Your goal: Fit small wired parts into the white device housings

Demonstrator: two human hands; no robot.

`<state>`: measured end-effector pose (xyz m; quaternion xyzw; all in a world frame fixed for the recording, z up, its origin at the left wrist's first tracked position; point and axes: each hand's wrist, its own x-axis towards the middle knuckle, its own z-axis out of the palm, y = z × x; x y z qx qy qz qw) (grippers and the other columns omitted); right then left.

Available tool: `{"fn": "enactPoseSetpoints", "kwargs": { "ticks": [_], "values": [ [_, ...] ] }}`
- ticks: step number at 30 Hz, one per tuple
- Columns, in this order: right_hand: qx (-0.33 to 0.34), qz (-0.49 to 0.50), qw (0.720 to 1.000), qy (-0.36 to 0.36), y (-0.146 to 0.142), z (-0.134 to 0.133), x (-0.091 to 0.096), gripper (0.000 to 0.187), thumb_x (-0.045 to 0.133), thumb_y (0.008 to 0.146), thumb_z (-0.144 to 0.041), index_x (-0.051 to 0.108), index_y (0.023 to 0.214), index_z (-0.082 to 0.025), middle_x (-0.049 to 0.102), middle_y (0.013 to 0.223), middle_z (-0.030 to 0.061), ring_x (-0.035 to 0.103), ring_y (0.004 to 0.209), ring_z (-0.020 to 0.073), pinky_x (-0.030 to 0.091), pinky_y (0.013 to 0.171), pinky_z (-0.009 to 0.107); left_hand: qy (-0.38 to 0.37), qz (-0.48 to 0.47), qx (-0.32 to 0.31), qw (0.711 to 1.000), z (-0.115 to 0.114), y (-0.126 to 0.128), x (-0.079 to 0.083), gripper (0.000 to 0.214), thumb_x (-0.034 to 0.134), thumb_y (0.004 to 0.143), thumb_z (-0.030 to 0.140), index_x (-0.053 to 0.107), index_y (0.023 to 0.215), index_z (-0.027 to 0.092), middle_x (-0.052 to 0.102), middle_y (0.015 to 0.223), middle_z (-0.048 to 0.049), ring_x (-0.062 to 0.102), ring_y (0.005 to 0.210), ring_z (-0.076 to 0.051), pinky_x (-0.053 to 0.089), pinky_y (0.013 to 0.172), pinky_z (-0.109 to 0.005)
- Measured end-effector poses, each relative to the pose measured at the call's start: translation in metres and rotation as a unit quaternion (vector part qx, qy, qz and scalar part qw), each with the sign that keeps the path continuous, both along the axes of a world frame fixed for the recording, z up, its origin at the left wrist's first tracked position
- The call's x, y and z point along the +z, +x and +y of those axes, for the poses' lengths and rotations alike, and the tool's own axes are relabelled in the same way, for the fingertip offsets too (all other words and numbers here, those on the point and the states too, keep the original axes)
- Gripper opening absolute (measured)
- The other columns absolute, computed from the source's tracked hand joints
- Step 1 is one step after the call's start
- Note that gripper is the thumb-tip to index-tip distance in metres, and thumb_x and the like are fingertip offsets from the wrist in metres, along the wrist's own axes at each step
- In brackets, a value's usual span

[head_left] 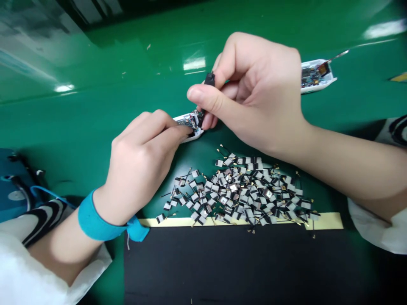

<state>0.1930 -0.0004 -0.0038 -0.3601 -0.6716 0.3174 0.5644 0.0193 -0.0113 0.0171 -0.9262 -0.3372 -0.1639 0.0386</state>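
My left hand [146, 156] is closed on a small white plastic housing [197, 134] with a circuit board [189, 120] inside it. Between the thumb and fingers of my right hand [254, 89] is a slim black tool [209, 79], its kind unclear. The tool's lower end meets the right end of the housing, and its tip is hidden by parts and fingers. Just below both hands lies a loose pile of small grey-and-black antenna-like pieces [244, 190], with short black leads and gold-coloured ends.
A second open white housing [318, 76] with a board and a lead sticking out lies behind my right wrist. A strip of yellow tape [327, 221] borders a black mat [241, 267] in front. At left is a blue object [14, 186] with cables.
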Motion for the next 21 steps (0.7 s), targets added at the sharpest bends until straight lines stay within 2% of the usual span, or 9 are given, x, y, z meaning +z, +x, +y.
{"fn": "enactPoseSetpoints", "kwargs": {
  "ticks": [5,10,14,21],
  "values": [
    [0.007,0.007,1.0,-0.011,-0.0007,-0.0015,0.0004,0.028,0.06,0.077,-0.018,0.035,0.063,-0.018,0.038,0.061,-0.0034,0.051,0.048,0.0085,0.039,0.04,0.021,0.004,-0.003,-0.001,1.0,0.0004,-0.0004,-0.0011,0.015,0.046,0.085,0.018,0.061,0.088,0.019,0.059,0.078,-0.0011,0.053,0.071,-0.014,0.039,0.058,-0.026],
    [0.008,0.019,1.0,-0.01,-0.0016,-0.0009,-0.0004,0.032,0.063,0.074,-0.014,0.034,0.061,-0.018,0.038,0.059,-0.004,0.051,0.048,0.0078,0.04,0.04,0.019,0.001,-0.001,-0.002,1.0,0.0002,-0.0002,-0.0001,0.017,0.045,0.086,0.017,0.061,0.091,0.018,0.059,0.08,-0.0027,0.053,0.073,-0.015,0.039,0.059,-0.026],
    [0.005,0.017,1.0,-0.01,-0.0018,-0.0002,-0.001,0.036,0.067,0.071,-0.015,0.032,0.06,-0.018,0.038,0.058,-0.0045,0.051,0.05,0.007,0.042,0.041,0.017,0.004,0.005,0.006,1.0,-0.0004,-0.0001,-0.0001,0.018,0.044,0.087,0.019,0.061,0.092,0.021,0.057,0.078,-0.0004,0.051,0.071,-0.013,0.038,0.06,-0.024],
    [0.006,-0.031,0.999,-0.032,-0.0002,-0.0032,0.0021,0.027,0.058,0.079,-0.022,0.035,0.065,-0.017,0.043,0.064,-0.0024,0.055,0.053,0.0094,0.044,0.043,0.02,0.003,0.009,0.011,1.0,-0.0019,0.0,-0.0017,0.021,0.04,0.088,0.021,0.06,0.092,0.02,0.055,0.078,-0.0009,0.049,0.072,-0.013,0.037,0.061,-0.023]
  ]
}}
